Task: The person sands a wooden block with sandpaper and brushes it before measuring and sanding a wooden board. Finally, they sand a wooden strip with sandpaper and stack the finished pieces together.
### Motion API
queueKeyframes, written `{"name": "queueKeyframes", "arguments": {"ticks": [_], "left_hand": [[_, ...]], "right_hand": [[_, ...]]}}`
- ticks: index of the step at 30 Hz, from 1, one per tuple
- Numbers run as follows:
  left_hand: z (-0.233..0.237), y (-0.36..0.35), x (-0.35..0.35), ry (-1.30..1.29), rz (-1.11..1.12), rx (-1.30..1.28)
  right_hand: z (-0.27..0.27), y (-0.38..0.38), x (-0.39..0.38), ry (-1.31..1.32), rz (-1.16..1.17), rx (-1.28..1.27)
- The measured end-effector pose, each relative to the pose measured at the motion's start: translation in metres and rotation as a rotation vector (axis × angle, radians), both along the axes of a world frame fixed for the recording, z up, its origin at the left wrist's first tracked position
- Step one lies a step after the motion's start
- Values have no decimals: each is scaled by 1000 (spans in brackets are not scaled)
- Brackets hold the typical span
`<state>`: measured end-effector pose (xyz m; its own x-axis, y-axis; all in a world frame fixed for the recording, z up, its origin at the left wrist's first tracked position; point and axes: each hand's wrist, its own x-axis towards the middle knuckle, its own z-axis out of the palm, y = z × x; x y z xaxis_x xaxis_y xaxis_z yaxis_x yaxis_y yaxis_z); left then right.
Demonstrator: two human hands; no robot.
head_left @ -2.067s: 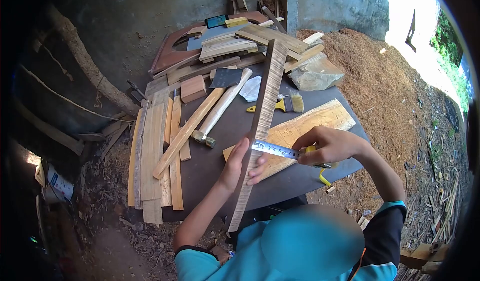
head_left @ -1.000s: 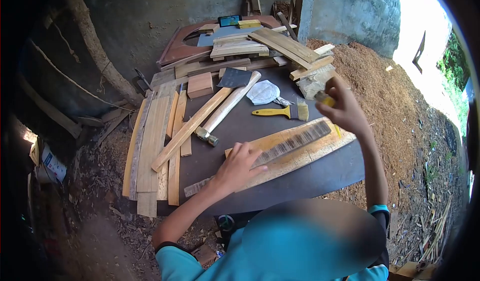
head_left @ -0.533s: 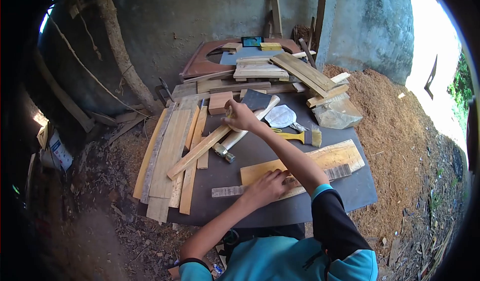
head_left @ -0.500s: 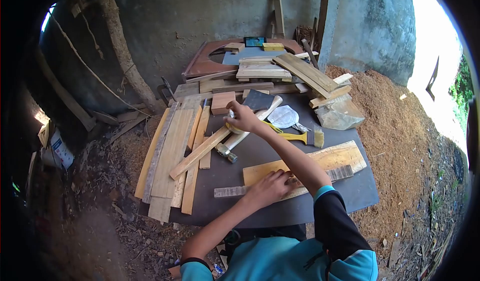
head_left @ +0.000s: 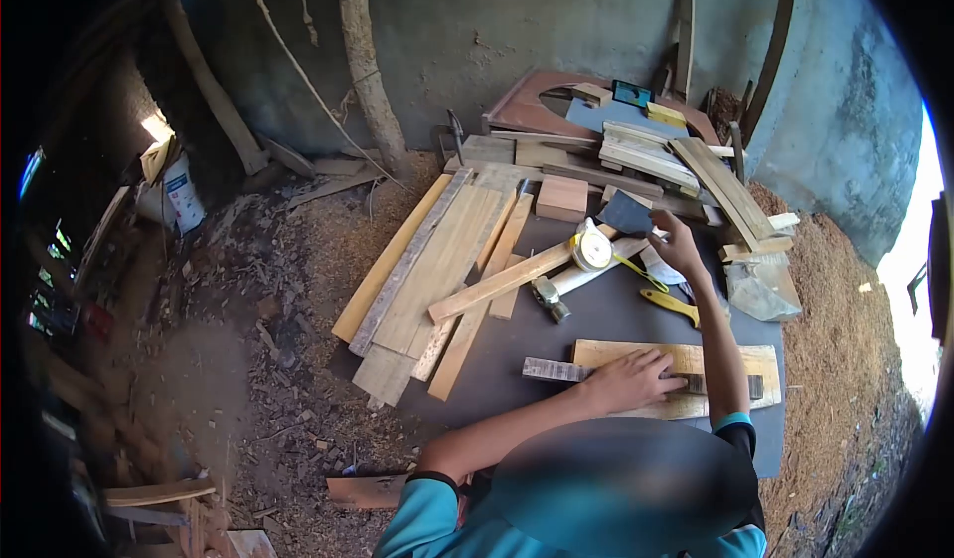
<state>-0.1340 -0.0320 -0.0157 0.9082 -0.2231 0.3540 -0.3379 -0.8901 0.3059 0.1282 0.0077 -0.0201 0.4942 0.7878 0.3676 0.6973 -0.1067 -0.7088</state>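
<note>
Near the table's front edge, my left hand (head_left: 630, 383) is closed on a narrow dark-faced wood strip (head_left: 556, 369), which lies across a wider pale board (head_left: 606, 352). My right hand (head_left: 678, 243) is over the middle of the table, its fingertips at the edge of a dark flat sheet (head_left: 625, 212); whether they grip it is unclear. To its left, a round tape measure (head_left: 592, 250) rests at the end of a wood stick (head_left: 502, 287). Beneath them is a hammer (head_left: 550, 300). A yellow-handled brush (head_left: 670, 306) lies just below my right hand.
Long planks (head_left: 437, 260) cover the table's left side. A reddish block (head_left: 562, 197) and stacked boards (head_left: 648, 154) stand behind. At the right are a plastic bag (head_left: 760, 291) and sawdust (head_left: 845, 329). A phone (head_left: 631, 93) leans at the back.
The view has swung left. My right hand has left the tape measure and moved right to the dark sheet. My left hand remains on the strip.
</note>
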Motion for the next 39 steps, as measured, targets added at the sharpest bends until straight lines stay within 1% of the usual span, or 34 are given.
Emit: {"name": "queueKeyframes", "arguments": {"ticks": [2,3,4,6,8,10,11,12,13,14,15,16,18,19,20,22,24,25,27,28,29,30,34,36,39], "left_hand": [[-7,3,3,-76,-10,-16],[-6,4,2,-45,-16,-42],[-6,4,0,-63,-12,-32],[-5,4,2,-118,-9,-21],[-2,5,5,-80,-24,-16],[0,5,3,-4,-19,28],[0,6,4,-39,-17,44],[-1,8,5,-13,-29,42],[0,10,7,4,-38,41],[1,14,14,9,-47,45],[-5,19,23,-34,-54,14],[-7,24,28,-24,-53,-8],[-7,28,37,-7,-61,-52],[-6,26,40,-18,-49,-57],[-6,22,41,-26,-40,-61],[-7,14,43,4,3,-89],[-4,2,47,72,70,-135],[-2,-3,52,88,91,-109],[0,-15,62,123,134,-59],[-1,-19,67,114,119,-46],[-3,-22,73,101,108,-33],[-3,-25,78,85,98,-19],[5,-23,70,78,90,-29],[6,-22,70,101,90,-21],[3,-23,70,105,103,3]], "right_hand": [[-15,-24,16,-255,-18,-233],[-7,-42,-3,-348,-88,-448],[-22,-54,0,-395,10,-441],[-23,-63,7,-250,108,-298],[-19,-70,8,-304,153,-231],[-16,-74,10,-299,134,-190],[-14,-76,8,-200,29,-126],[-3,-80,1,-106,-74,-64],[10,-85,-9,-92,-144,80],[22,-90,-18,-117,-272,185],[24,-98,-14,-82,-317,252],[33,-106,-19,-47,-365,322],[63,-141,-47,6,-267,289],[68,-158,-47,102,-255,85],[73,-175,-53,1,-307,-112],[87,-204,-70,5,-290,-394],[53,-233,-56,-186,-375,-422],[35,-245,-47,-282,-420,-441],[14,-257,-41,-433,-560,-391],[8,-261,-39,-512,-625,-365],[7,-261,-36,-503,-662,-376],[7,-261,-29,-524,-675,-450],[9,-255,-9,-562,-892,-587],[-3,-250,10,-683,-988,-428],[-6,-242,19,-689,-830,-109]]}}
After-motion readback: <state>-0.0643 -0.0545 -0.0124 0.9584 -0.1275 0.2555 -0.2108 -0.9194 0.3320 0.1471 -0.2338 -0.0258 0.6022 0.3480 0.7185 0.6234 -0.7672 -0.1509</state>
